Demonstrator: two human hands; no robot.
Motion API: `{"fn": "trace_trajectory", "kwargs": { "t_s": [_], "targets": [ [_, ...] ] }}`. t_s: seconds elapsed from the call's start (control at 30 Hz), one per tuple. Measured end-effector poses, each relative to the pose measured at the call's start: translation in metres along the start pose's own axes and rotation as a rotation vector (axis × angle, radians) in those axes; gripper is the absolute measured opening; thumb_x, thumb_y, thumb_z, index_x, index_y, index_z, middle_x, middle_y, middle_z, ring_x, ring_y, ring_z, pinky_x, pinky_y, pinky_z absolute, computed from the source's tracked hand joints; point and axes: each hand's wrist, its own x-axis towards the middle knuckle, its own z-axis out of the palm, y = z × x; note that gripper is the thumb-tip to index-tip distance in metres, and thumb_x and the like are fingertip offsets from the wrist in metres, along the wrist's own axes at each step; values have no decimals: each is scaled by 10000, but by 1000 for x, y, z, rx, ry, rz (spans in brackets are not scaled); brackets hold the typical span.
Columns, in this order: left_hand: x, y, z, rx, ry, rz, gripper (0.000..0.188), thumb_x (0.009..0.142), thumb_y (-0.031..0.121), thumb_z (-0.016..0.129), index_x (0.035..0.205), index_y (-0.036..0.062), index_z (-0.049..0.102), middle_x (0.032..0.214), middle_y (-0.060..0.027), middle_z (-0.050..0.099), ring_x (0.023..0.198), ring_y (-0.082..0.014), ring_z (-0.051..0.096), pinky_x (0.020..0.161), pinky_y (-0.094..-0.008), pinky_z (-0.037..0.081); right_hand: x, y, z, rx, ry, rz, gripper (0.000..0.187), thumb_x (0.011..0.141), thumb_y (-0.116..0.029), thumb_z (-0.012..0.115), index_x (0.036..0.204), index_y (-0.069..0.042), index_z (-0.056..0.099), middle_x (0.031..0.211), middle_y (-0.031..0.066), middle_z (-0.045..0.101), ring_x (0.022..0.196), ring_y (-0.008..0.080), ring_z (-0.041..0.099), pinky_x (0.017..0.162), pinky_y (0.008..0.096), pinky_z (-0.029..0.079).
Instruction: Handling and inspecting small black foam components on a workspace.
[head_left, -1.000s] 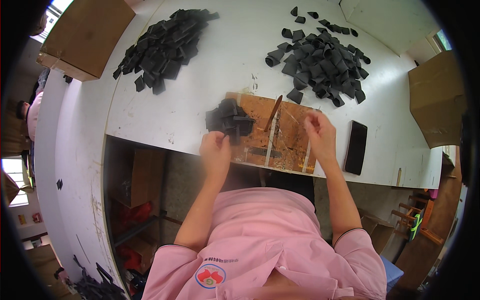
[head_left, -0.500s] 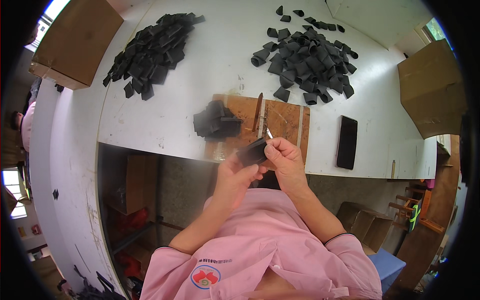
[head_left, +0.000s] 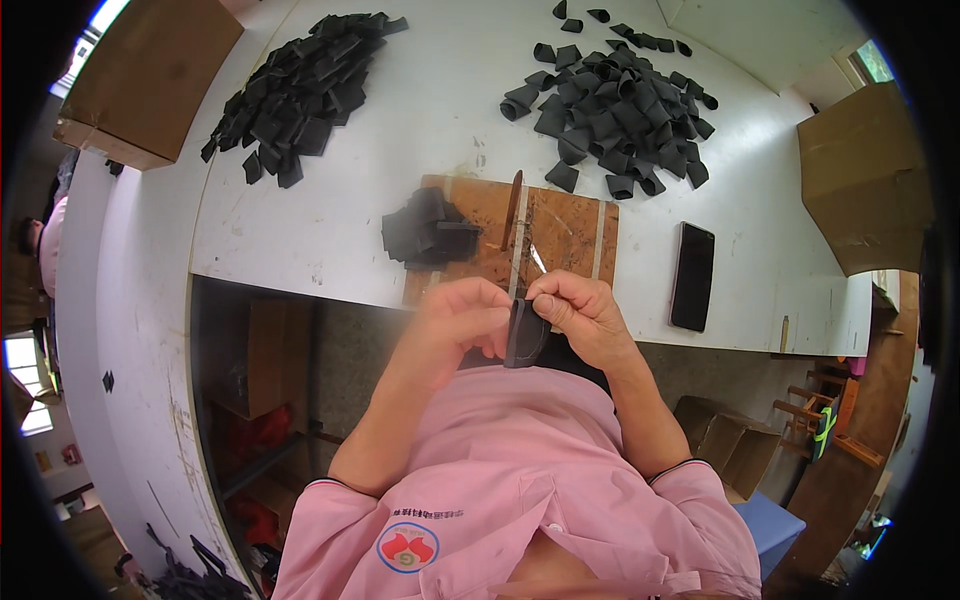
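Note:
Between my hands, in front of my pink shirt, hangs a black fabric piece (head_left: 526, 338) at the near edge of the table. My left hand (head_left: 462, 325) pinches its left upper side, and my right hand (head_left: 582, 312) pinches its upper right corner. Just beyond lies a worn brown board (head_left: 570, 220) with pale strips across it. A slim brown stick-like tool (head_left: 513, 212) and a small shiny metal blade or point (head_left: 538, 258) rest on it. A stack of flat black pieces (head_left: 428, 230) covers the board's left side.
Flat black pieces are heaped at the far left (head_left: 300, 95); rolled, tube-like black pieces (head_left: 620, 115) are piled at the far right. A phone (head_left: 692, 276) lies right of the board. Cardboard boxes stand at left (head_left: 150, 80) and right (head_left: 865, 180). Another person's pink sleeve (head_left: 52, 245) shows far left.
The black piece has come nearer to me and turned from slanted to upright. My left hand has shifted its hold to the piece's upper left side; my right hand stays at its corner.

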Motion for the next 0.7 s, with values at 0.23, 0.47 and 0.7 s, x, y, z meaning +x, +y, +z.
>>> {"fn": "trace_trajectory", "kwargs": {
  "t_s": [0.23, 0.47, 0.7],
  "targets": [
    [-4, -1, -4, 108, 20, 11, 92, 737, 37, 614, 810, -10, 582, 656, -34, 579, 531, -85, 540, 495, -192, 445, 3, -1, 0, -96, -56, -46, 115, 842, -113, 542, 828, -1, 562, 688, 38, 561, 649, 93, 494, 594, 234, 409],
    [-2, -15, 7, 462, 349, 295, 48, 781, 34, 591, 812, 3, 571, 660, 16, 546, 561, -32, 491, 520, -152, 401, 10, -6, 15, -714, 601, -433, 151, 745, -95, 632, 838, 7, 569, 754, 88, 513, 608, 248, 515, 559, 294, 425],
    [10, -33, 21, 849, 560, 682, 84, 759, 28, 591, 835, -4, 573, 675, -13, 570, 566, -69, 506, 504, -222, 414, 6, -8, 35, -406, 392, -320, 141, 715, -52, 638, 829, 3, 577, 758, 98, 506, 605, 213, 528, 501, 289, 429]
  ]
}}
